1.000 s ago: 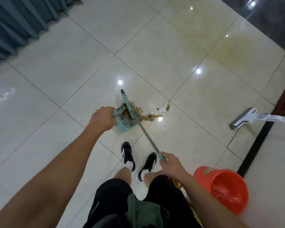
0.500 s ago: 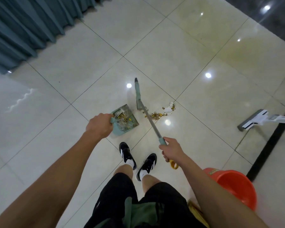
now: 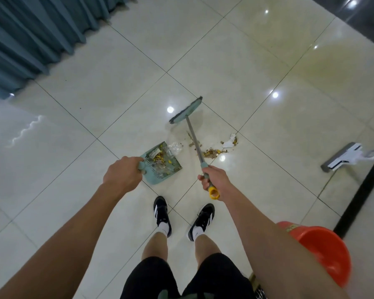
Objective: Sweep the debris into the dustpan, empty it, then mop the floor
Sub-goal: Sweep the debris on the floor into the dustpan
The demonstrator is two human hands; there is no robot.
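Observation:
My left hand (image 3: 122,174) grips the handle of a teal dustpan (image 3: 162,164) that rests on the tiled floor and holds yellow-brown scraps and clear plastic. My right hand (image 3: 213,179) grips the grey broom handle just above its yellow end cap. The broom (image 3: 193,134) reaches forward, its teal head (image 3: 186,110) lying beyond the mess. Loose debris (image 3: 212,152) with a white paper scrap (image 3: 230,141) lies on the floor right of the dustpan, partly under the handle.
A white flat mop (image 3: 345,157) lies on the floor at the right edge. An orange bucket (image 3: 326,253) stands behind my right arm. Teal curtains (image 3: 30,33) hang at the upper left. My feet in black shoes (image 3: 162,214) stand just behind the dustpan.
The broom head has swung away from the dustpan to the far side of the debris and turned broadside. My right hand moved forward. The dustpan stays gripped on the floor.

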